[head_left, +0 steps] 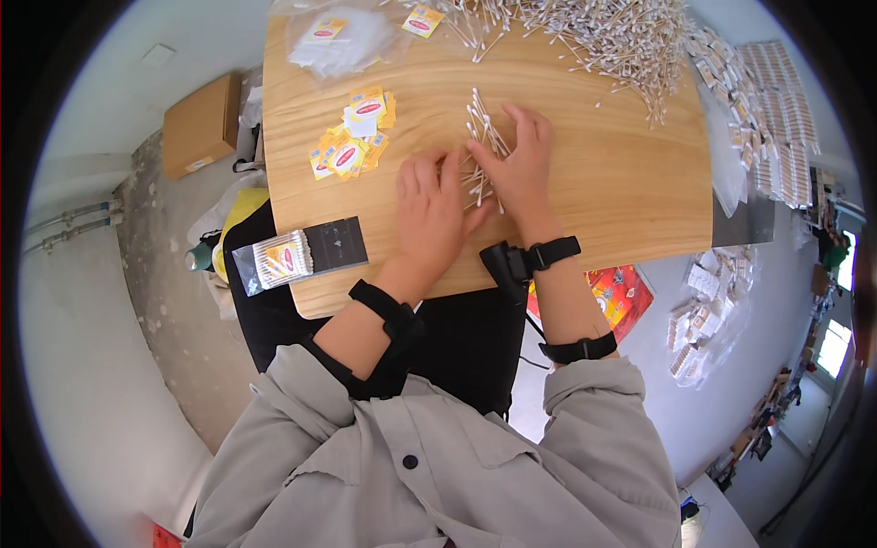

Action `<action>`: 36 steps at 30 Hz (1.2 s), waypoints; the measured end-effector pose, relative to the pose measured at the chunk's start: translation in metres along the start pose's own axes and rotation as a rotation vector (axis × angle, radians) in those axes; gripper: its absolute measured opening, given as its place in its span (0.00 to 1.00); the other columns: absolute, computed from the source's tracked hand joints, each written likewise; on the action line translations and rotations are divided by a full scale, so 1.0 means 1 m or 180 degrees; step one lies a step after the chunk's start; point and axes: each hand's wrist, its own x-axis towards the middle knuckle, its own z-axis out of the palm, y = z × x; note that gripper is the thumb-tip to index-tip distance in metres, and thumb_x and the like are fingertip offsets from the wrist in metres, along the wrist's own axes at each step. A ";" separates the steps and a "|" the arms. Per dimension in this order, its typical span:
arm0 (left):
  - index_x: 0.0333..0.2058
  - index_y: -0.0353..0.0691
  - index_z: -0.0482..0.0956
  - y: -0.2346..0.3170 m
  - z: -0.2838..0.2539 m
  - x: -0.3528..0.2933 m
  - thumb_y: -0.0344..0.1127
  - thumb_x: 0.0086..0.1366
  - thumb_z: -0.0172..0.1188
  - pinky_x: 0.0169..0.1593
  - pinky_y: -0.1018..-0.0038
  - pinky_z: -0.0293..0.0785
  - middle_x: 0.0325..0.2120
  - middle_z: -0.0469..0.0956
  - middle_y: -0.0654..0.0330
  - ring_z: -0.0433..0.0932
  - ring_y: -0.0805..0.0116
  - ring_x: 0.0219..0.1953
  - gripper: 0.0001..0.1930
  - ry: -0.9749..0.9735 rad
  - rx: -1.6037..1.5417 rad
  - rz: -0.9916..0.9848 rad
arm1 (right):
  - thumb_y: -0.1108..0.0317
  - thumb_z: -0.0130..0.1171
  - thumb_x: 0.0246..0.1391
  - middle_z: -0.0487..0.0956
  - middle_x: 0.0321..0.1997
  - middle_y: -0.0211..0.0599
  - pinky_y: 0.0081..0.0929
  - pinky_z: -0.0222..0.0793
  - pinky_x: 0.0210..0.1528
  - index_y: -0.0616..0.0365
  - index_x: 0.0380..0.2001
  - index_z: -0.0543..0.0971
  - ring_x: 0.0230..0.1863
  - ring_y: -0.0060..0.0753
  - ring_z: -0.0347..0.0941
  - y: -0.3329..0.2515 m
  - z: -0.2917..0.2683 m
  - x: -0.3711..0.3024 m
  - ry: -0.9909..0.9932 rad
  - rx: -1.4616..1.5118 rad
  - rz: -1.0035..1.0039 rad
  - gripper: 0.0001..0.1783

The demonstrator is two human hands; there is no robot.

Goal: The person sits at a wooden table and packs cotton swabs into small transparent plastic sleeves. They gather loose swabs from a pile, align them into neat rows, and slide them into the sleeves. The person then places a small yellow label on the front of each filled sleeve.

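Note:
A small loose bunch of cotton swabs point(479, 123) lies on the wooden table between my two hands, its sticks pointing mostly away from me. My left hand point(427, 205) rests at the left side of the bunch, fingers stretched forward and a little apart, the thumb near the lower ends. On the other side, my right hand point(523, 169) is curved with thumb and fingers apart, the thumb reaching to the sticks. Neither hand is closed round the swabs. Left of my hands lies a pile of yellow and white printed cards point(352, 146).
A big heap of cotton swabs point(612, 36) covers the table's far right. Clear plastic bags point(338, 46) lie far left. A clear bag of swabs point(281, 260) sits at the near left edge. Many packed bundles point(776, 119) stand right of the table; a cardboard box point(201, 125) stands left.

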 end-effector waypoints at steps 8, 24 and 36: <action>0.46 0.44 0.80 -0.023 0.002 0.003 0.28 0.52 0.63 0.50 0.61 0.66 0.43 0.71 0.57 0.70 0.57 0.46 0.19 0.0141 0.0171 0.0378 | 0.67 0.71 0.39 0.74 0.42 0.38 0.40 0.64 0.53 0.53 0.37 0.82 0.50 0.45 0.68 0.010 0.005 0.000 -0.0128 -0.0238 -0.0119 0.17; 0.68 0.37 0.52 -0.013 -0.028 -0.025 0.51 0.51 0.69 0.71 0.49 0.40 0.70 0.49 0.51 0.45 0.52 0.73 0.52 -0.0957 0.0367 0.0476 | 0.69 0.67 0.47 0.76 0.40 0.38 0.36 0.69 0.50 0.51 0.37 0.84 0.48 0.41 0.72 0.007 -0.014 0.006 -0.1197 0.0902 -0.0380 0.11; 0.68 0.37 0.54 -0.020 -0.013 0.005 0.61 0.48 0.68 0.71 0.48 0.41 0.69 0.53 0.50 0.49 0.56 0.72 0.55 -0.0918 0.0846 0.0507 | 0.66 0.72 0.42 0.71 0.48 0.46 0.44 0.62 0.56 0.57 0.44 0.78 0.54 0.51 0.65 -0.012 -0.033 -0.055 0.0080 -0.0519 0.0288 0.23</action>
